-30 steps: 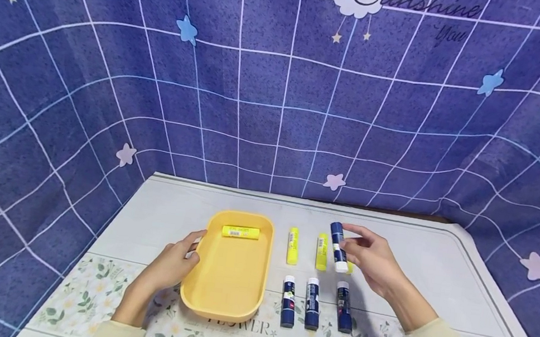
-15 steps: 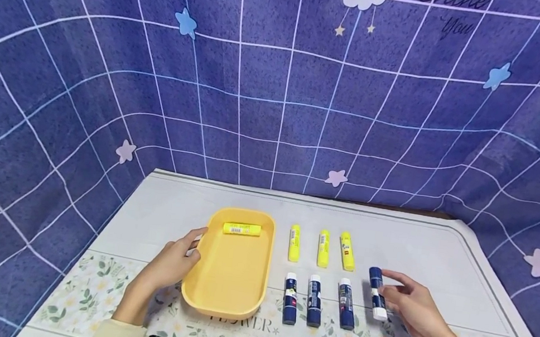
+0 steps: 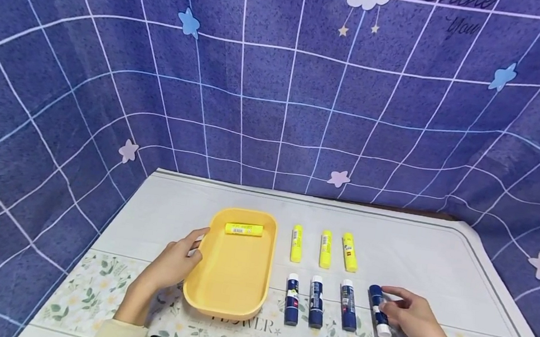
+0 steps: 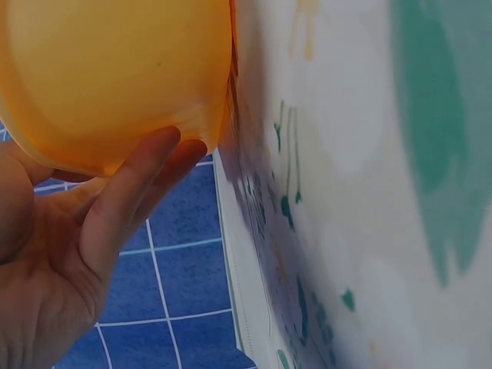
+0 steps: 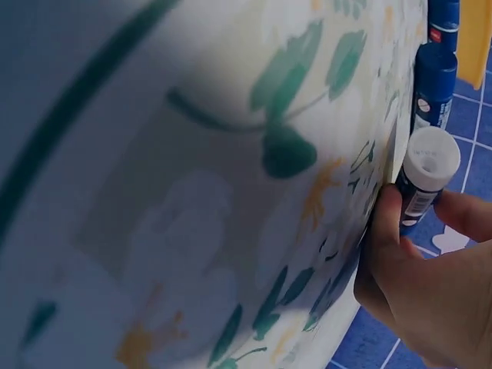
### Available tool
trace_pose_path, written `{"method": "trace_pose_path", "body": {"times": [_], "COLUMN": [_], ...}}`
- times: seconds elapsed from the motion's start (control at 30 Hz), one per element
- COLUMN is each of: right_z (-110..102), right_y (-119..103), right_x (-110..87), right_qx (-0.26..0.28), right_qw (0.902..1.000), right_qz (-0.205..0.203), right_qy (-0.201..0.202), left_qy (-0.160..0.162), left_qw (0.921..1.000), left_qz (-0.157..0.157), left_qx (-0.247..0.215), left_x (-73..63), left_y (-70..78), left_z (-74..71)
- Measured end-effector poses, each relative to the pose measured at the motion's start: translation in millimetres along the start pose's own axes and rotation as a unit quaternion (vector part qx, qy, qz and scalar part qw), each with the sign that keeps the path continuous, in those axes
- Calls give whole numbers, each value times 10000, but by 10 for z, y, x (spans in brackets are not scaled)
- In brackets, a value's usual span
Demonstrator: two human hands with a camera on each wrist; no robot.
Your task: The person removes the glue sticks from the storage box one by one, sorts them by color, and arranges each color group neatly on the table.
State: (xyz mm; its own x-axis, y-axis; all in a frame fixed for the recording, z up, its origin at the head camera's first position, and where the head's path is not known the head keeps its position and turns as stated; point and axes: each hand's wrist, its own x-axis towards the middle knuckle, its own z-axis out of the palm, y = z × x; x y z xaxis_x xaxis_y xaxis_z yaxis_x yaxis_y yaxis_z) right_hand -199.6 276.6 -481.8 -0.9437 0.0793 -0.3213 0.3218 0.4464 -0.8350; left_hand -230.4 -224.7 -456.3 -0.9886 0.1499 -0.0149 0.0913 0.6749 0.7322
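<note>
A blue glue stick (image 3: 378, 310) with a white end lies at the right end of the front row, its white end toward the person. My right hand (image 3: 415, 324) pinches it between thumb and fingers, close over the tabletop. In the right wrist view the white end of this glue stick (image 5: 430, 157) points toward the camera. At the left, my left hand (image 3: 175, 261) grips the left wall of a yellow tray (image 3: 228, 276). The left wrist view shows the left fingers (image 4: 127, 188) against the tray's outside. Inside the tray, a yellow glue stick (image 3: 244, 229) lies crosswise near the far end.
Three blue glue sticks (image 3: 317, 302) lie side by side between the tray and my right hand. Behind them is a row of three yellow glue sticks (image 3: 325, 249). A floral cloth (image 3: 93, 293) covers the table's near part; a blue curtain (image 3: 261, 77) hangs behind.
My right hand has carried the blue glue stick from above the yellow row rightward and toward the person, down to the end of the blue row. The left hand stays on the tray.
</note>
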Motion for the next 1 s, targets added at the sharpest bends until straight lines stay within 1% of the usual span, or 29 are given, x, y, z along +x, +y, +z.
{"method": "trace_pose_path", "body": {"times": [0.07,0.17,0.3,0.47,0.6,0.67,0.77,0.83,0.9,0.93,1.0], "right_z": [1,-1,4,10,-61,-140,-271,-343,-378,-380,-360], "right_y": [-2,7,3,-51,-117,-175,-331,-479,-636,-713,-864], "right_x": [7,4,10,40,45,57,112,162,206,226,257], "right_qx": [-184,-179,-221,-610,-823,-859,-743,-589,-347,-227,-85], "right_qw": [9998,9995,9993,9973,9952,9936,9883,9814,9725,9679,9607], "right_qz": [-107,-194,-209,-262,-399,-660,-1322,-1826,-2301,-2498,-2759], "right_qy": [-38,-148,-240,-311,-351,-311,-156,-83,-131,-167,-306], "left_qy": [-16,-42,-81,-115,-89,-100,-83,-52,-22,-20,-4], "left_qw": [10000,10000,10000,9997,9999,9999,9999,9998,9999,9999,9999], "left_qz": [-2,1,-5,-70,-39,-42,-26,-30,1,6,6], "left_qx": [-17,-15,-37,-179,-117,-116,-136,-172,-155,-158,-147], "left_x": [-4,-10,-27,-43,-38,-34,-22,-15,-7,-6,-5], "left_y": [0,-3,-1,-4,-19,-19,-21,-18,-21,-20,-22], "left_z": [-6,-12,-28,-48,-44,-42,-39,-34,-23,-16,-2]}}
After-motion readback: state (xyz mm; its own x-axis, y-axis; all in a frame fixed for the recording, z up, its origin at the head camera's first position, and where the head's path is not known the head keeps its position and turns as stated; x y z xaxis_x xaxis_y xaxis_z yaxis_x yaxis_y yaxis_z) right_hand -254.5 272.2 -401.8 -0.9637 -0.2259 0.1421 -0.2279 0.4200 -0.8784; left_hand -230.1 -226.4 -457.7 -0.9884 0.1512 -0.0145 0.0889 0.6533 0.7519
